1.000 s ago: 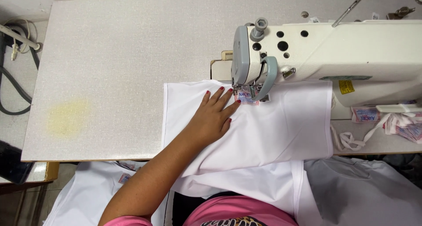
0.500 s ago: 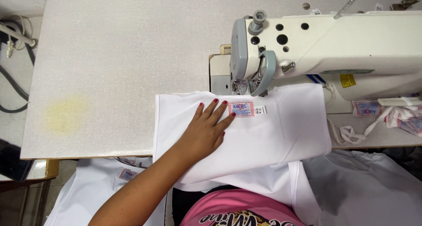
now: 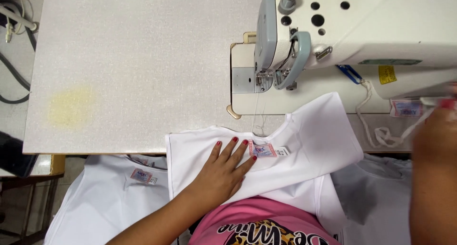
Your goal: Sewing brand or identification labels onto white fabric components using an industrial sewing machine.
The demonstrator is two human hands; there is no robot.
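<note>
While the white garment lies half on the near edge of the bench and half over my lap, I have my left hand spread flat on it, fingers fully open, pressing rather than gripping. My fingertips touch the left end of the small pink label sewn at the neckline. The garment's long axis runs left to right, with the label just right of that hand and the sewing machine beyond it, its needle area apart from the cloth. My right hand is blurred at the right edge, well off the garment; I cannot tell how open it is. A second labelled white garment hangs below the bench on the left.
</note>
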